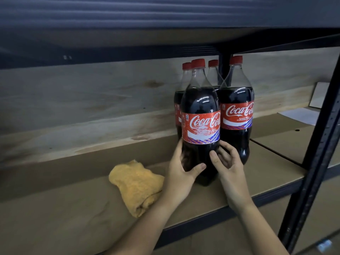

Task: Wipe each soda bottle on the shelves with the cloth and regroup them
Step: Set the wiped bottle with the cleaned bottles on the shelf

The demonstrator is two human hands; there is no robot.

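Several cola bottles with red caps and red labels stand grouped on the brown shelf (pixel 73 208). The front bottle (pixel 200 115) has a scuffed label. My left hand (pixel 181 173) grips its lower body from the left, thumb across the front. My right hand (pixel 225 161) holds it from the right with curled fingers. A second front bottle (pixel 237 111) stands just right of it, and two more bottles (pixel 185 78) stand behind. A crumpled yellow cloth (pixel 135 184) lies on the shelf left of my left wrist, held by neither hand.
A black upright post (pixel 316 162) of the rack stands at the right, with another behind the bottles. A plywood back wall runs along the shelf. White papers (pixel 301 115) lie on the neighbouring shelf section at far right. The upper shelf hangs low above.
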